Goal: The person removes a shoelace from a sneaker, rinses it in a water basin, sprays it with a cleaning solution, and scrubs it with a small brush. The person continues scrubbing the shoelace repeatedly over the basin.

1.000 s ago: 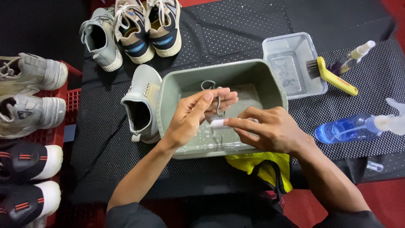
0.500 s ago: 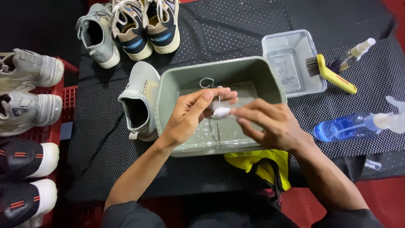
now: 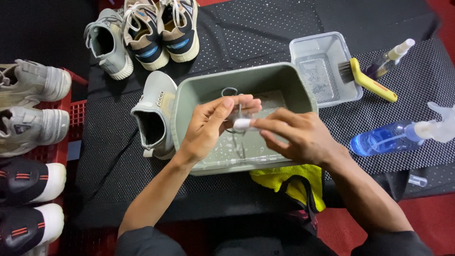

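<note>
Both hands over grey-green basin (image 3: 189,102), left hand (image 3: 208,125) and right hand (image 3: 296,135) pinching small white piece (image 3: 241,124), long axis left-right, grey lace (image 3: 237,114) dangling between fingers

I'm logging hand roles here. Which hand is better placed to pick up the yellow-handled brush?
Probably the right hand: the brush lies on the clear tub's rim on its side. The left hand would have to cross the grey basin.
</note>
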